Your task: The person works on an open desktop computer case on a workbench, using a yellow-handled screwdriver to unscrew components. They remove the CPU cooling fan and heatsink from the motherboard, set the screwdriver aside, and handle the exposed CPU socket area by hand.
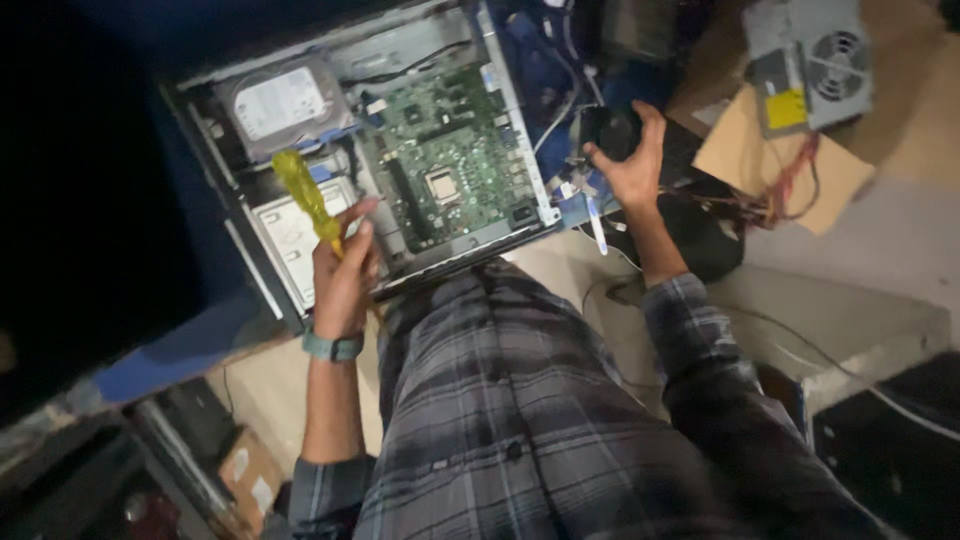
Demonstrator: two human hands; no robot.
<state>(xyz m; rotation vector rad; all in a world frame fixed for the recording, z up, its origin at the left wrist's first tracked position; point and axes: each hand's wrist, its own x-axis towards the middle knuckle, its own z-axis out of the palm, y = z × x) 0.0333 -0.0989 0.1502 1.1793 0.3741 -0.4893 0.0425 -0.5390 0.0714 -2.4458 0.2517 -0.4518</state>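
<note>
An open desktop computer case [215, 160] lies on its side before me, showing a green motherboard [445, 160] and a silver hard drive [280, 105]. My left hand [345, 270] grips a screwdriver with a translucent yellow handle [305, 190], held over the case's lower left corner by a metal drive bay [290, 235]. My right hand [635, 160] is out to the right of the case, fingers curled around a black round part [612, 130], which looks like a fan. A teal band sits on my left wrist.
A grey power supply unit [808, 62] rests on brown cardboard [780, 165] at the upper right, with loose cables [775, 205] beside it. Blue and white wires [560, 80] trail off the case's right edge. Dark boxes stand at the lower left and lower right.
</note>
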